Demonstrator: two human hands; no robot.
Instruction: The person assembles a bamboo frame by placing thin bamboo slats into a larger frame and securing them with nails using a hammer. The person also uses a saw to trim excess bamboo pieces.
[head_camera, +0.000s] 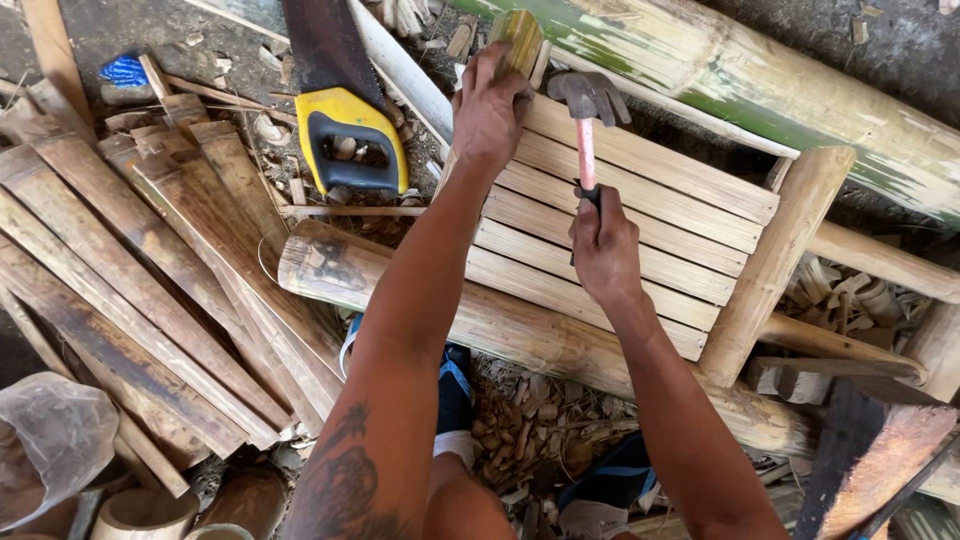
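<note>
- Two hands busy: my left hand wraps the bamboo post at the slat panel
- My right hand fists the claw hammer, raised over the top slat; nailing step, I judge
- Next: a square blow, clear of my fingers

The saw blade runs off the top edge (teeth unseen), and the left hand hides the slat's end.

The left hand grips the top of a greenish bamboo post at the far left corner of a pale slatted bamboo frame. The right hand holds a pink-handled claw hammer, head raised over the far slats. A yellow-handled handsaw lies left of the frame, beside split bamboo strips.
</note>
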